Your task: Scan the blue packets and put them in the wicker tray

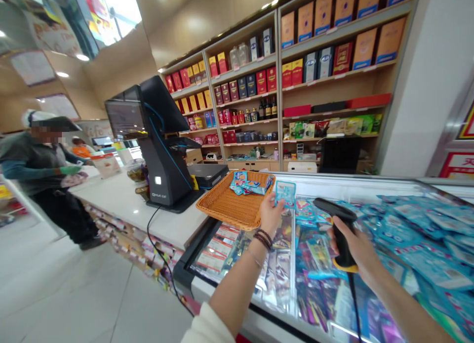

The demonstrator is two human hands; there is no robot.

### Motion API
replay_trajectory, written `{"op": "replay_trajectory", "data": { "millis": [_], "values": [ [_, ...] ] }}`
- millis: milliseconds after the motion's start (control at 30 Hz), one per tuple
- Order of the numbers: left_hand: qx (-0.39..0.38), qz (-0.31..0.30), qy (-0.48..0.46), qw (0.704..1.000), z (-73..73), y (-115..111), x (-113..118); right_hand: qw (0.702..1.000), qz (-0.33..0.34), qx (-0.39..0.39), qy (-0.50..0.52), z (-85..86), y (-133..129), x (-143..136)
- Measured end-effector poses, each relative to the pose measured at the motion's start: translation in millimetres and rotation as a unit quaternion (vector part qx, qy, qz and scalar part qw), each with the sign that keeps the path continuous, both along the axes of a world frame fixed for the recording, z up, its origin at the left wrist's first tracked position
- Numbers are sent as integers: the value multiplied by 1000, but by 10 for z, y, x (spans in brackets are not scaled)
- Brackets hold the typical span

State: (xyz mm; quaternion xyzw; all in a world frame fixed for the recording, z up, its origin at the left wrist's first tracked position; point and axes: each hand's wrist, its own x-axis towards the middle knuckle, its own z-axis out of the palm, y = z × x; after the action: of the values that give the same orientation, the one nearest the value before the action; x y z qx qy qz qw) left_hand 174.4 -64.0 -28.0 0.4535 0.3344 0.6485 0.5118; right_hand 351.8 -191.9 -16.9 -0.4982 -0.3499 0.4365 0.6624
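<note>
My left hand pinches a small light-blue packet by its lower left side, just past the right edge of a wicker basket. Several blue packets lie in the back part of that basket. In my right hand is a black and yellow barcode scanner, its head pointing left toward the held packet and its cable hanging down. Beneath both hands is the glass top of a display freezer. A large pile of blue packets covers its right part.
Left of the basket stand a black checkout terminal and a flat black device on a white counter. A black cable hangs over the counter edge. A person stands at the far left. Stocked shelves line the back.
</note>
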Motion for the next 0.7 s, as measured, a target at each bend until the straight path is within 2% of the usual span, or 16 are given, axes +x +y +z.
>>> {"op": "replay_trajectory", "data": {
  "millis": [33,133,233,433,700],
  "values": [
    [-8,-19,4,1000,-122,-57,104,1000,-2,4,-2,13,-27,12],
    [-48,-22,10,999,-445,-153,311,1000,-3,13,-10,-8,-70,44],
    [-61,-18,17,998,-625,-160,367,1000,2,15,-17,-81,-39,60],
    [-42,-4,67,997,-713,-96,339,996,80,10,-49,-209,55,60],
    [-18,-1,95,995,-786,-84,326,988,112,9,-104,-269,-4,1]
  ]
}}
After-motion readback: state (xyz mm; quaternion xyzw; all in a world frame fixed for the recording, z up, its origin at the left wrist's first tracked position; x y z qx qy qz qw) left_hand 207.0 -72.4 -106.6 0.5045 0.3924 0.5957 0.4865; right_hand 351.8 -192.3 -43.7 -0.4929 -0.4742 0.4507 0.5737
